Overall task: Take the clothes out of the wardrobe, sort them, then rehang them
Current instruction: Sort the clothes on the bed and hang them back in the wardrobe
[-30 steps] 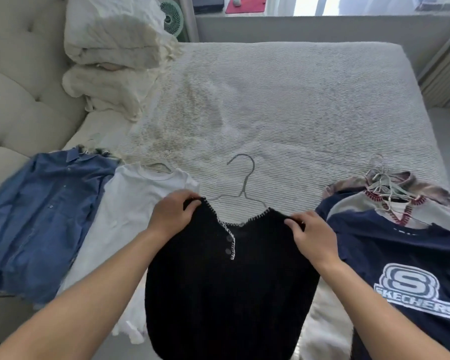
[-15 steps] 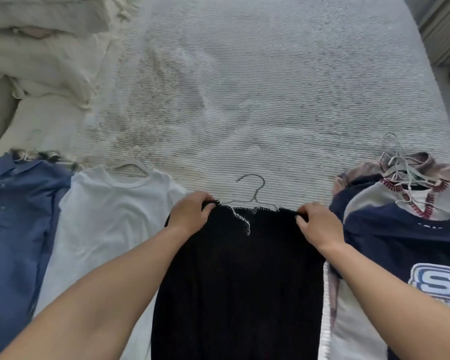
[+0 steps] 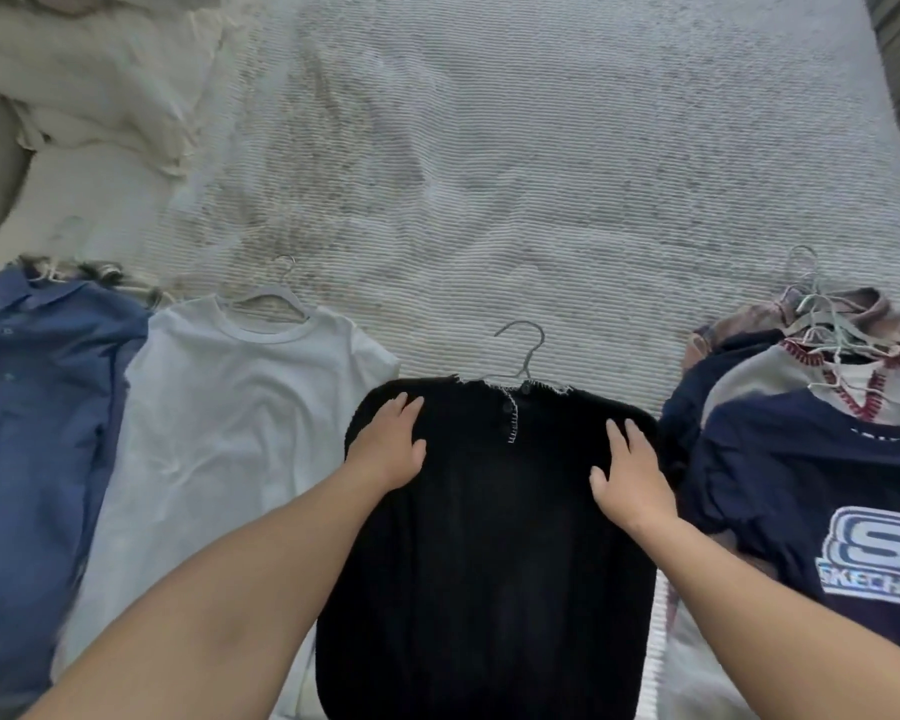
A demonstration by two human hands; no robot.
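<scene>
Two bare forearms show from the bottom edge up to the hands. The left hand (image 3: 388,445) and right hand (image 3: 631,472) carry no rings, watch or gloves. No sleeve reaches into view on either arm.

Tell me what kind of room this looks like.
Most likely a bedroom: clothes on hangers, like the black top, lie on a bed with a ribbed white cover, and rumpled cream bedding is piled at one end.

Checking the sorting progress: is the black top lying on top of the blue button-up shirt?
No. The black top lies mid-bed, and the white T-shirt separates it from the blue shirt at far left.
</scene>
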